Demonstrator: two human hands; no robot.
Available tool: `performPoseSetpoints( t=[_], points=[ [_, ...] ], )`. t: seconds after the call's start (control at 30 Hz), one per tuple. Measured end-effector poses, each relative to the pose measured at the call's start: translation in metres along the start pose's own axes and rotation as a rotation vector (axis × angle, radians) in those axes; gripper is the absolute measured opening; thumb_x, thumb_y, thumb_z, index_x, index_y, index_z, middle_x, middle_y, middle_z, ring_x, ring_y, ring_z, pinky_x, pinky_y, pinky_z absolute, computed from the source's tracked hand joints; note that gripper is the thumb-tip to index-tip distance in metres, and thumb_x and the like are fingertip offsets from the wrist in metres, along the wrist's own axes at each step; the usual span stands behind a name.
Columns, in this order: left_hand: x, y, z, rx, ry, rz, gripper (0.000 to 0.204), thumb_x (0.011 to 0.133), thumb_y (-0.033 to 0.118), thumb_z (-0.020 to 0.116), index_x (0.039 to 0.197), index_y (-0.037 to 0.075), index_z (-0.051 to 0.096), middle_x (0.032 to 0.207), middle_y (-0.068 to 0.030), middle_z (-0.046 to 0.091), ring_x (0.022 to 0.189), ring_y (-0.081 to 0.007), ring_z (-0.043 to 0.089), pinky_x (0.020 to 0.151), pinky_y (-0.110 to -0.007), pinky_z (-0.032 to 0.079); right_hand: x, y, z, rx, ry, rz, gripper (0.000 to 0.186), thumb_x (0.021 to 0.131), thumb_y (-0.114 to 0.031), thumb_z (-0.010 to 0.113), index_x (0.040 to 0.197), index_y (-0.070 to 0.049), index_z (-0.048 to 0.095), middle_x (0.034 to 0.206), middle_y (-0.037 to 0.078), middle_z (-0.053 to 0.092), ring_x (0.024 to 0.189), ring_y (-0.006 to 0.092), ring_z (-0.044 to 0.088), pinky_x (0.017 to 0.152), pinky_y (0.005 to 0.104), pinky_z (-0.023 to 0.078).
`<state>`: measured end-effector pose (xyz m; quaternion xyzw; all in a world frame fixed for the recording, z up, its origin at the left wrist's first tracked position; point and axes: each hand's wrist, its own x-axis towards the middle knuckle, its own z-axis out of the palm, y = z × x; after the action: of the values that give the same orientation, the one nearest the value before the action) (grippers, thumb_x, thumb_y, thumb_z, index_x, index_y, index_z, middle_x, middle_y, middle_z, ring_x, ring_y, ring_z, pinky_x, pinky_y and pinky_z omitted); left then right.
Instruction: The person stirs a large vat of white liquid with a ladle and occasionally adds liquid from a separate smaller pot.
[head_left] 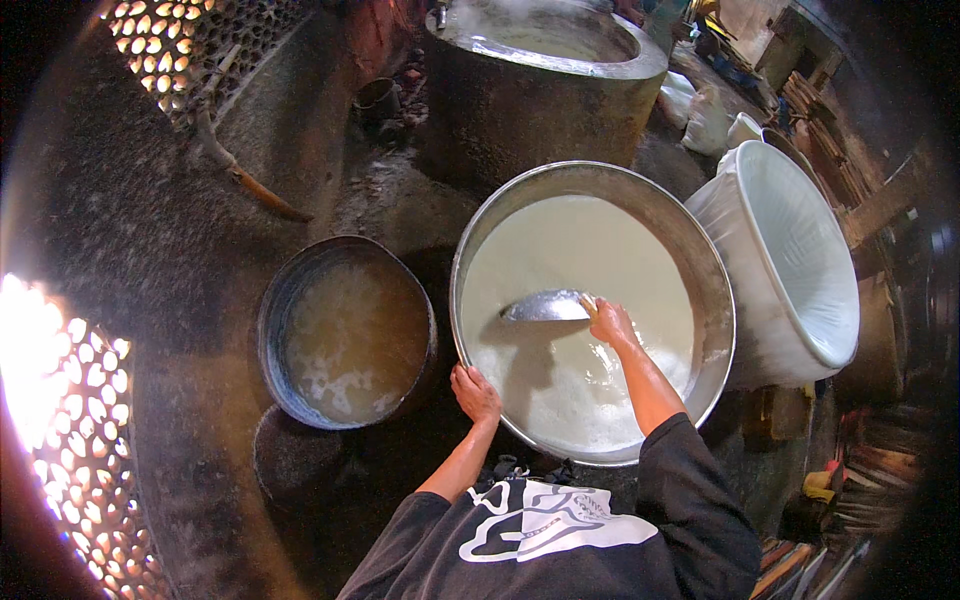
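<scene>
Metal scoop (545,306), shiny and shallow, is over the middle of the pale liquid (570,235) inside a wide metal vat (716,290); whether its underside touches the surface is hard to tell. The right hand (612,324) is closed around the scoop's handle end. The left hand (477,394) is clasped on the vat's rim at the near left. Foam lies on the liquid toward the near side. Left of the vat stands a dark round tub (271,345) of cloudy brownish liquid. On the right, a large white tub (735,215) leans with its mouth turned rightward. Beyond the vat rises a broad round basin (535,125), steam over its opening.
</scene>
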<state>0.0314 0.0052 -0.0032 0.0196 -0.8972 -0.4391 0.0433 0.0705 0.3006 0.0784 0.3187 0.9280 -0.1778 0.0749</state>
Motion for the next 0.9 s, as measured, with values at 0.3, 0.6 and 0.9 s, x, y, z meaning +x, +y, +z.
performPoseSetpoints(
  t=[0.3,0.6,0.9],
  points=[
    [0.002,-0.001,-0.001,0.042,0.055,0.038,0.038,0.095,0.025,0.041,0.116,-0.006,0.05,0.117,-0.0248,0.052,0.109,-0.0415,0.048,0.095,-0.047,0.037,-0.07,0.087,0.07,-0.03,-0.073,0.03,0.029,0.079,-0.017,0.058,0.104,-0.001,0.06,0.099,0.022,0.064,0.092,0.0403,0.062,0.081,0.0479,0.05],
    [0.004,-0.006,0.0,0.08,0.052,0.046,0.043,0.095,0.029,0.039,0.115,-0.007,0.05,0.117,-0.026,0.052,0.11,-0.0413,0.047,0.096,-0.047,0.036,-0.156,0.173,0.059,-0.023,-0.117,0.086,0.038,0.071,-0.008,0.058,0.108,-0.003,0.055,0.096,0.023,0.065,0.091,0.042,0.062,0.08,0.0492,0.05],
    [0.006,-0.012,-0.002,0.106,0.029,0.051,0.043,0.096,0.029,0.037,0.115,-0.007,0.051,0.114,-0.0257,0.053,0.109,-0.0412,0.048,0.095,-0.047,0.036,-0.214,0.206,-0.074,0.118,-0.015,0.076,0.039,0.072,-0.01,0.06,0.11,-0.002,0.056,0.097,0.027,0.062,0.095,0.0437,0.058,0.08,0.0497,0.048]
  ],
)
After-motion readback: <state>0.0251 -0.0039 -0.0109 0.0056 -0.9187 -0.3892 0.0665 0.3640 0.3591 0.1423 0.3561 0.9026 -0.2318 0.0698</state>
